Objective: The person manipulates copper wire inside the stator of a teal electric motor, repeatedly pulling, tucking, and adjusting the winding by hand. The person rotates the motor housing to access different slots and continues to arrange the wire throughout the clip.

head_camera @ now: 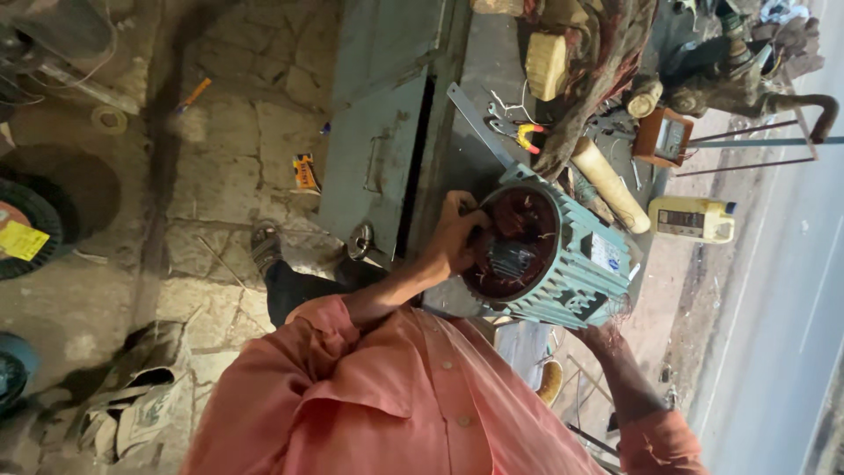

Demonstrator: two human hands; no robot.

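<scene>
— Looking down past the salmon shirt (396, 396), what do you have on the left hand?

— I see the left hand (453, 242) curled over the open rim of the teal electric motor (563, 255), fingers closed on the edge where the coppery windings (519, 237) show inside. It grips the housing itself.

— And the right hand?

— I can follow the right forearm (620, 365) up to the near side of the motor, but the hand is hidden under the ribbed casing, so I cannot tell whether it is open or closed.

— Where does the motor sit?

— It lies on its side on the grey workbench (479, 97), just right of the bench's green metal panel (378, 141), its open end facing the person.

— What lies around it?

— Beyond it I make out a cream cylinder (611, 185) lying at an angle just beside the casing, a yellowish jerrycan (694, 220) farther right, red-handled pliers (526, 134) on the bench, and a small meter in a brown case (664, 136). To the left, a sandalled foot (264, 246) rests on the stone floor (229, 158)
</scene>
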